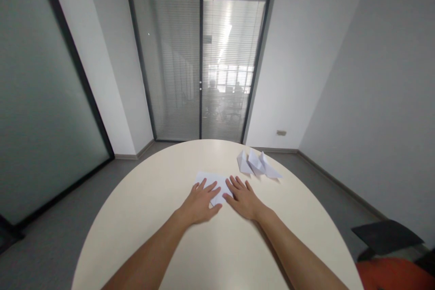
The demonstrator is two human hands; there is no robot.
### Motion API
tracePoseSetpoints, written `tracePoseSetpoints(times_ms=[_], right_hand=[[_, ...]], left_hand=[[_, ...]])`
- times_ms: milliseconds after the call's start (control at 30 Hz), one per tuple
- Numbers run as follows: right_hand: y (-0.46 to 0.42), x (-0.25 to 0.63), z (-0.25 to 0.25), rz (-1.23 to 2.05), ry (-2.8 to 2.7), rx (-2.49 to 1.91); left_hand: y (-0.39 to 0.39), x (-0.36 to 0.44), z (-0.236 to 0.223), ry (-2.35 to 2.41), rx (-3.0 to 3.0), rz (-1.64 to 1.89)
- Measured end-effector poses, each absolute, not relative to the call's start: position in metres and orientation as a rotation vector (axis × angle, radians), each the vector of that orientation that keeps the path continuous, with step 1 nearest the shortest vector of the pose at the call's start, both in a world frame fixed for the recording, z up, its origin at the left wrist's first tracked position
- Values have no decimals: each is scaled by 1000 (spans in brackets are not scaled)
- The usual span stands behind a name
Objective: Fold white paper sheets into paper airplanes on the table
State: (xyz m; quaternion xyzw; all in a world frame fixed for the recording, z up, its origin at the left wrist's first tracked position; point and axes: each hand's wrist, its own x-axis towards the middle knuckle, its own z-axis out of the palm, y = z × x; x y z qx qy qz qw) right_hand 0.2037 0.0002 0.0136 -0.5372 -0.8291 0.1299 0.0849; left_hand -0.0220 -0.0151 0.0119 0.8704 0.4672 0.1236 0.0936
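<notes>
A white sheet of paper (215, 176) lies on the round table, its near part covered by my hands. My left hand (201, 201) rests on the paper's left side with its fingers spread. On the right side, my right hand (244, 197) touches the paper with fingers stretched out and palm down. The lower edge of the sheet comes to an angled shape between the two hands, though any folds there are hard to make out. Beyond my right hand stand several folded white paper pieces (256, 164), with pointed tops, close beside one another.
The cream round table (152, 217) fills the lower middle. At the lower right is a chair with a black backrest (387, 235) and red seat (397, 274). Behind the table are glass doors with blinds (166, 77); a frosted glass panel (41, 90) stands at left.
</notes>
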Motion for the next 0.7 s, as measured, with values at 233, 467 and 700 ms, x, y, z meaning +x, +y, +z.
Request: tracePoseSetpoints(times_ms=[233, 467, 700], right_hand=[[-3, 201, 19, 326, -2590, -1293], [3, 204, 10, 197, -2455, -1475], [1, 204, 10, 194, -2459, -1439]], left_hand=[[-18, -15, 13, 1488, 2580, 427], [-19, -17, 14, 1397, 2701, 591], [-17, -14, 15, 1346, 2770, 591]])
